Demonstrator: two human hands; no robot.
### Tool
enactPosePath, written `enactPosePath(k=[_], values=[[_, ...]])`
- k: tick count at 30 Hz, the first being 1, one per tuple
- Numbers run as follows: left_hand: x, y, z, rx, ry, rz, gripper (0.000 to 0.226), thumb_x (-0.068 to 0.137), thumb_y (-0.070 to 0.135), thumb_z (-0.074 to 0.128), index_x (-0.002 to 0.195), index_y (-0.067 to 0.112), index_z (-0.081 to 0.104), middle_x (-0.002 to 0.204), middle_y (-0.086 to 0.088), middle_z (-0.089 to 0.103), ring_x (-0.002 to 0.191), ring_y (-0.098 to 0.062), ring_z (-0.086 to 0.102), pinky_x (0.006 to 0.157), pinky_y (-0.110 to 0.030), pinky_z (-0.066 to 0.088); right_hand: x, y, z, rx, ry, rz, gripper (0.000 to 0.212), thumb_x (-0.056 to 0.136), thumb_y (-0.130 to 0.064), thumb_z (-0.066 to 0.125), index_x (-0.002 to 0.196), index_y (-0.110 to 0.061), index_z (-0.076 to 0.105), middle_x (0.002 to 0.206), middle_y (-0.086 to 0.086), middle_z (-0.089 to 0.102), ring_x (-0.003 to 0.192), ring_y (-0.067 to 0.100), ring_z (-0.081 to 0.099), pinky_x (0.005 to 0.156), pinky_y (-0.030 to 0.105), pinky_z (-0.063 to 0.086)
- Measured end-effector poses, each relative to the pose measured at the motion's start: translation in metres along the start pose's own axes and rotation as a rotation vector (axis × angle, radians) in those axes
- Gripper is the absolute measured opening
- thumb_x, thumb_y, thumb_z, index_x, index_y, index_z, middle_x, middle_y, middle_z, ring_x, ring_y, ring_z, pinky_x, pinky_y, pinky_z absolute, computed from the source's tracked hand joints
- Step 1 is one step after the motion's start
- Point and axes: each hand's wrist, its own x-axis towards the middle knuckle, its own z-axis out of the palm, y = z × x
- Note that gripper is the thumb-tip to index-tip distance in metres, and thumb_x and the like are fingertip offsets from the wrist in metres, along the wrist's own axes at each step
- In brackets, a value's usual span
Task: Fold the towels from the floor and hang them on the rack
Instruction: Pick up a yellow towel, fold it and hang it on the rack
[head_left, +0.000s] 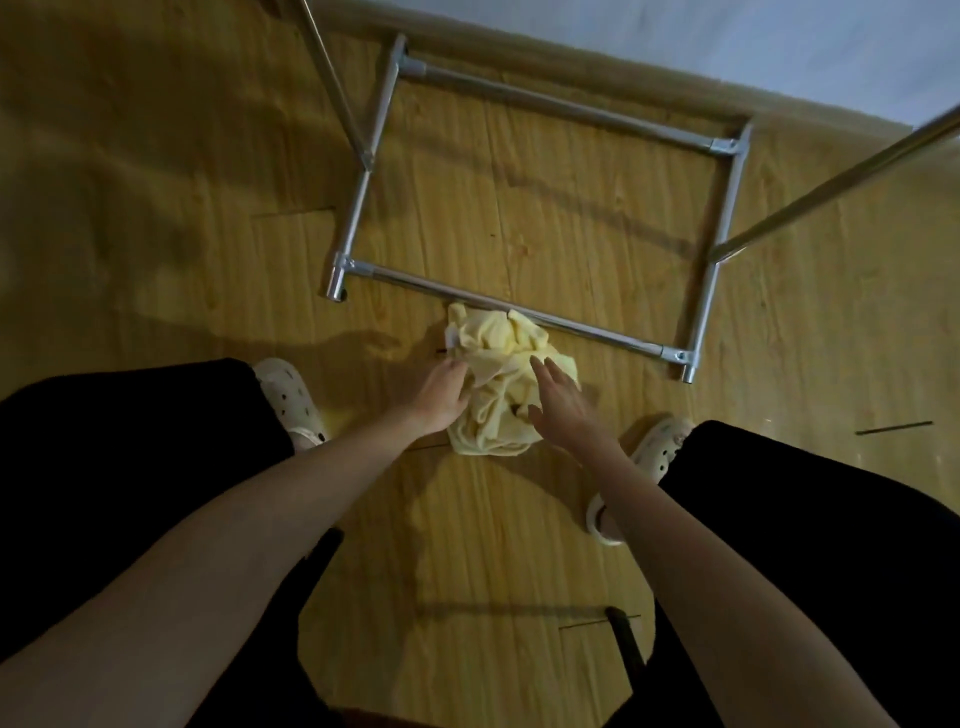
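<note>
**Towel pickup: both hands at the pile, nothing lifted yet**

Yellow towel (496, 379) lies crumpled on the wood floor (156, 208), its far edge touching the near bottom bar of the metal rack (550, 319). It sits between the person's two feet, in front of the knees.

Left hand (439, 397) rests on the left side of the heap; the fingertips dip into the folds, so it can't be told whether it pinches cloth or only touches it. Right hand (558, 397) has its fingers straight and spread, flat over the right side of the pile, gripping nothing.

Handling call: soft, light, fully limp cloth. It won't hold shape and will drape from whatever point is taken. No breakage risk, and slip is low on terry-like fabric. A grab at the middle of the bunch would lift a wad. Better to hunt for a hem or two adjacent corners and shake it open before folding. A white tag or hem shows at the far left edge, a likely start point.

The rack's upper rails run out of frame on the far left and right.
</note>
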Motion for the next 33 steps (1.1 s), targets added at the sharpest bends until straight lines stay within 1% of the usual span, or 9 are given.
enactPosePath(k=[6, 11, 15, 18, 20, 22, 26, 29, 33], values=[[0.035, 0.005, 0.028, -0.022, 0.109, -0.013, 0.031, 0.091, 0.018, 0.058, 0.121, 0.008, 0.060, 0.127, -0.006, 0.059, 0.117, -0.027, 0.054, 0.095, -0.034, 0.040, 0.033, 0.008, 0.020, 0.037, -0.033, -0.051, 0.074, 0.092, -0.011, 0.053, 0.152, -0.012, 0.011, 0.155, 0.017, 0.025, 0.139, 0.031, 0.030, 0.104, 0.039, 0.037], [0.044, 0.004, 0.035, -0.172, 0.216, -0.001, 0.019, 0.091, 0.008, 0.053, 0.099, 0.004, 0.069, 0.105, -0.012, 0.066, 0.100, -0.028, 0.060, 0.084, -0.036, 0.046, 0.046, 0.006, 0.021, -0.002, -0.053, -0.065, 0.072, 0.091, -0.009, 0.052, 0.152, -0.016, 0.014, 0.142, 0.016, 0.043, 0.121, 0.031, 0.049, 0.079, 0.032, 0.042], [0.028, 0.002, 0.024, -0.278, 0.291, 0.038, 0.014, 0.093, 0.003, 0.052, 0.091, -0.003, 0.064, 0.089, -0.016, 0.065, 0.086, -0.030, 0.060, 0.072, -0.023, 0.036, 0.050, -0.004, 0.011, 0.056, -0.025, -0.114, 0.073, 0.089, -0.010, 0.057, 0.150, -0.025, 0.021, 0.127, 0.014, 0.051, 0.108, 0.030, 0.055, 0.074, 0.030, 0.040], [0.007, -0.001, 0.011, -0.272, 0.327, 0.181, 0.014, 0.091, -0.002, 0.051, 0.093, -0.005, 0.064, 0.088, -0.016, 0.066, 0.081, -0.023, 0.059, 0.074, -0.015, 0.034, 0.047, -0.017, 0.002, 0.040, 0.020, -0.135, 0.044, 0.090, -0.016, 0.058, 0.133, -0.018, 0.045, 0.119, 0.011, 0.053, 0.104, 0.028, 0.057, 0.070, 0.030, 0.039], [-0.007, -0.004, 0.004, -0.220, 0.344, 0.218, 0.017, 0.092, 0.001, 0.049, 0.096, -0.002, 0.064, 0.092, -0.014, 0.066, 0.088, -0.026, 0.059, 0.080, -0.027, 0.043, 0.040, -0.025, -0.004, 0.040, 0.055, -0.162, 0.025, 0.092, -0.020, 0.058, 0.115, -0.012, 0.055, 0.112, 0.011, 0.054, 0.096, 0.028, 0.058, 0.068, 0.030, 0.038], [-0.024, -0.001, -0.004, -0.177, 0.374, 0.209, 0.016, 0.094, 0.003, 0.048, 0.097, -0.001, 0.064, 0.095, -0.014, 0.064, 0.094, -0.029, 0.056, 0.079, -0.037, 0.045, 0.028, -0.033, -0.011, 0.053, 0.075, -0.210, 0.016, 0.089, -0.020, 0.061, 0.101, -0.011, 0.058, 0.105, 0.010, 0.056, 0.092, 0.027, 0.057, 0.068, 0.031, 0.040], [-0.062, 0.014, -0.029, -0.171, 0.482, 0.208, 0.015, 0.096, 0.008, 0.050, 0.097, 0.003, 0.064, 0.097, -0.010, 0.059, 0.096, -0.024, 0.053, 0.075, -0.024, 0.036, -0.012, -0.049, -0.031, 0.062, 0.106, -0.296, 0.011, 0.081, -0.019, 0.066, 0.085, -0.015, 0.056, 0.095, 0.006, 0.063, 0.090, 0.025, 0.058, 0.071, 0.036, 0.045], [-0.092, 0.032, -0.054, -0.182, 0.577, 0.257, 0.013, 0.096, 0.011, 0.051, 0.095, 0.007, 0.064, 0.093, -0.006, 0.059, 0.091, -0.020, 0.054, 0.073, -0.026, 0.041, -0.049, -0.066, -0.053, 0.121, 0.162, -0.381, 0.016, 0.078, -0.018, 0.065, 0.077, -0.017, 0.050, 0.079, 0.002, 0.060, 0.076, 0.023, 0.058, 0.064, 0.037, 0.045], [-0.136, 0.057, -0.087, -0.191, 0.686, 0.323, 0.023, 0.096, 0.017, 0.043, 0.098, 0.006, 0.063, 0.095, -0.005, 0.059, 0.091, -0.015, 0.053, 0.077, -0.020, 0.037, -0.095, -0.083, -0.089, 0.182, 0.283, -0.462, 0.015, 0.075, -0.023, 0.058, 0.070, -0.016, 0.045, 0.063, 0.000, 0.053, 0.060, 0.018, 0.048, 0.056, 0.032, 0.037]])
